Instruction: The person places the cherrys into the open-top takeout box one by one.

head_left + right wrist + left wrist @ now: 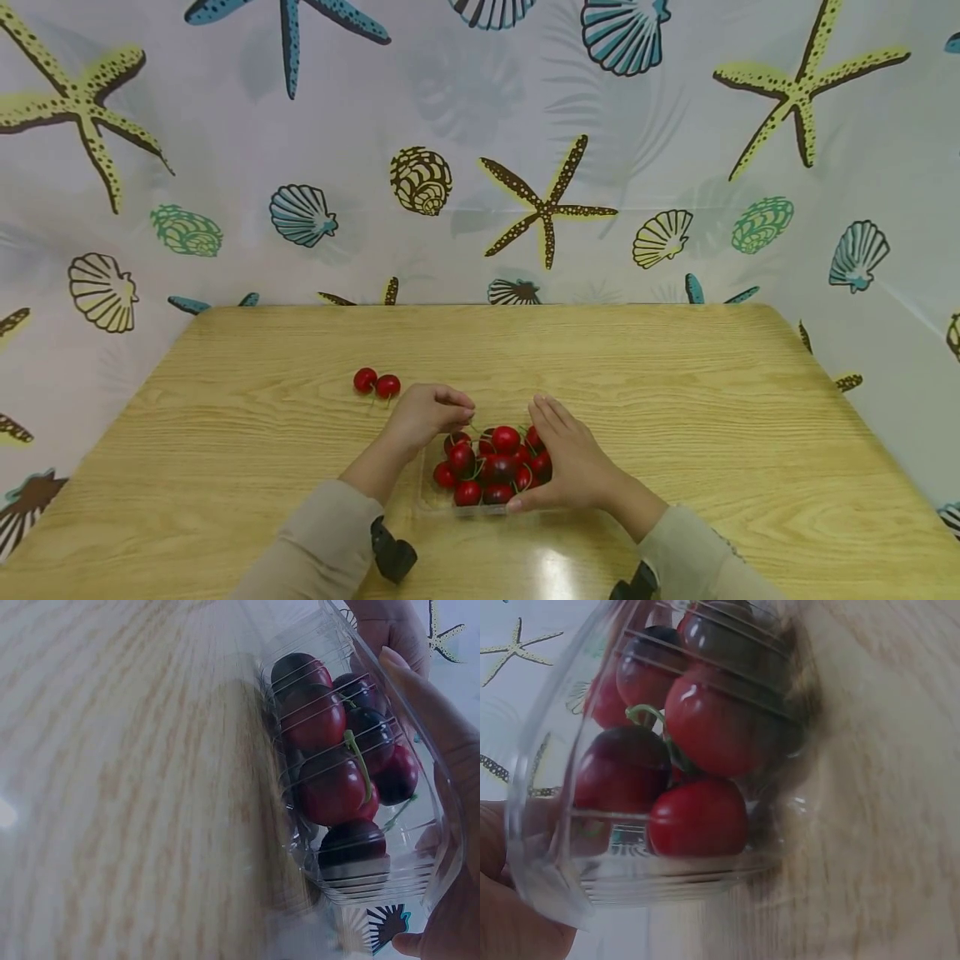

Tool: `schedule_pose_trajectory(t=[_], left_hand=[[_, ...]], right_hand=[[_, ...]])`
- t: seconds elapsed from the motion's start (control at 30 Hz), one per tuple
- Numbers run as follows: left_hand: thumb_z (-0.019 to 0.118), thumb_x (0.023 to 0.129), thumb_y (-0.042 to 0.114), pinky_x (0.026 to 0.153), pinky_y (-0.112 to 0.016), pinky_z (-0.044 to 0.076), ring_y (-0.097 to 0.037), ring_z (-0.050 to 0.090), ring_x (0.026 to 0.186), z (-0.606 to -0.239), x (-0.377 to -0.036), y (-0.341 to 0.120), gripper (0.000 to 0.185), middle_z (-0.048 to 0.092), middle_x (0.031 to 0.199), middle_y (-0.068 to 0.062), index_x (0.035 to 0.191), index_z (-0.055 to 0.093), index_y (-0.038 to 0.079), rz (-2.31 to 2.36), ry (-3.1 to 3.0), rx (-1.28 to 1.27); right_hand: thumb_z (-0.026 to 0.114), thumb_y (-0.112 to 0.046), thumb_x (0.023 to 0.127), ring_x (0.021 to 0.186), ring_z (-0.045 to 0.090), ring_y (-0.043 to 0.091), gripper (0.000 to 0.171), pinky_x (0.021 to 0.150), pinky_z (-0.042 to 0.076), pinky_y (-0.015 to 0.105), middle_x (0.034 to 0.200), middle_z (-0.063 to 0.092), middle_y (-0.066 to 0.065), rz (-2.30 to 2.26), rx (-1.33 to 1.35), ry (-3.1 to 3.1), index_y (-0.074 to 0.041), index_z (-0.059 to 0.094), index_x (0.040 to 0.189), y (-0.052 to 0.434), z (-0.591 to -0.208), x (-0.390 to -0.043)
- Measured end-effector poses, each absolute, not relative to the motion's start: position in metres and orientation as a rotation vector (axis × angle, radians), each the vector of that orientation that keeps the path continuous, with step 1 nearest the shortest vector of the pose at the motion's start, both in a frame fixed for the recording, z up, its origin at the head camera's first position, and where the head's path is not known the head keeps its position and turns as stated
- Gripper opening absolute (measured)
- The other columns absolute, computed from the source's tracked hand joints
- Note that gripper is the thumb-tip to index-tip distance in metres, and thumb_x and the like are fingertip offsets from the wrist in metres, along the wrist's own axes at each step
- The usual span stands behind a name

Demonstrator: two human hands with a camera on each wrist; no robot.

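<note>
A clear plastic container [438, 504] filled with red cherries [501, 468] stands on the table. My left hand [433, 414] is over its back left corner, thumb and fingertips pinching the thin green stem of a cherry [457, 442]. Spread across the right end, my right hand [573, 462] grips the container, thumb along the front rim and fingers at the back. The left wrist view shows dark and bright red cherries [705, 817] through the ribbed wall. In the right wrist view, the right hand [446, 787] lies along the rim.
Two cherries [377, 383] lie together on the wooden table [637, 358], behind and left of the container. A white cloth [450, 250] printed with starfish and shells hangs behind the table and along its sides.
</note>
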State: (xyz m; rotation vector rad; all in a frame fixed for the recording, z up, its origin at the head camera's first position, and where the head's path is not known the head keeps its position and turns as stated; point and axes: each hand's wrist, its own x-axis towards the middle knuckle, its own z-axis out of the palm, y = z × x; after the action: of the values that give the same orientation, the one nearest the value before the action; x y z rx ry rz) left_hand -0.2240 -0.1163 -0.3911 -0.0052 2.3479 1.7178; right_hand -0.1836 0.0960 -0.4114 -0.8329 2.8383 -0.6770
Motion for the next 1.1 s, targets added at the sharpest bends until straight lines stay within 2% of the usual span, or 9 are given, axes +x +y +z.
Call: schedule_pose_trajectory(t=[0.27, 0.57, 0.8, 1.03, 1.1], left_hand=[[0.059, 0.080, 0.007, 0.064, -0.030, 0.046, -0.014, 0.057, 0.070, -0.383, -0.223, -0.117, 0.014, 0.063, 0.081, -0.005, 0.089, 0.065, -0.002, 1.431, 2.573, 0.055], [0.059, 0.080, 0.007, 0.061, -0.027, 0.045, -0.013, 0.056, 0.069, -0.378, -0.224, -0.122, 0.013, 0.063, 0.080, -0.005, 0.089, 0.066, 0.000, 1.342, 2.614, 0.078], [0.059, 0.081, 0.010, 0.064, -0.030, 0.047, -0.013, 0.058, 0.070, -0.372, -0.227, -0.130, 0.014, 0.064, 0.079, -0.004, 0.089, 0.067, 0.001, 1.265, 2.650, 0.064], [0.059, 0.082, 0.014, 0.061, -0.029, 0.046, -0.015, 0.059, 0.071, -0.367, -0.229, -0.138, 0.015, 0.063, 0.079, -0.004, 0.090, 0.067, 0.004, 1.207, 2.681, 0.060], [0.059, 0.082, 0.013, 0.065, -0.031, 0.047, -0.016, 0.059, 0.073, -0.367, -0.229, -0.141, 0.016, 0.063, 0.082, -0.005, 0.091, 0.066, 0.003, 1.239, 2.664, 0.059]], right_hand=[[0.053, -0.075, 0.055, 0.129, 0.001, 0.025, 0.120, 0.098, 0.012, 0.049, 0.143, 0.004, 0.011, -0.669, -0.834, 2.840, 0.000, 0.009, 0.137, 0.096, -0.412, -0.184], [0.054, -0.075, 0.055, 0.129, 0.002, 0.027, 0.120, 0.098, 0.013, 0.050, 0.142, 0.006, 0.014, -0.671, -0.856, 2.847, 0.001, 0.010, 0.137, 0.096, -0.414, -0.186], [0.055, -0.074, 0.055, 0.129, 0.001, 0.026, 0.119, 0.098, 0.012, 0.049, 0.143, 0.006, 0.013, -0.673, -0.858, 2.843, 0.001, 0.010, 0.137, 0.096, -0.413, -0.185], [0.056, -0.073, 0.055, 0.129, 0.000, 0.025, 0.119, 0.098, 0.012, 0.050, 0.143, 0.006, 0.013, -0.684, -0.847, 2.841, 0.000, 0.010, 0.137, 0.096, -0.413, -0.185], [0.056, -0.073, 0.055, 0.129, 0.000, 0.025, 0.119, 0.098, 0.012, 0.050, 0.143, 0.005, 0.012, -0.683, -0.845, 2.839, 0.000, 0.010, 0.137, 0.095, -0.413, -0.185]])
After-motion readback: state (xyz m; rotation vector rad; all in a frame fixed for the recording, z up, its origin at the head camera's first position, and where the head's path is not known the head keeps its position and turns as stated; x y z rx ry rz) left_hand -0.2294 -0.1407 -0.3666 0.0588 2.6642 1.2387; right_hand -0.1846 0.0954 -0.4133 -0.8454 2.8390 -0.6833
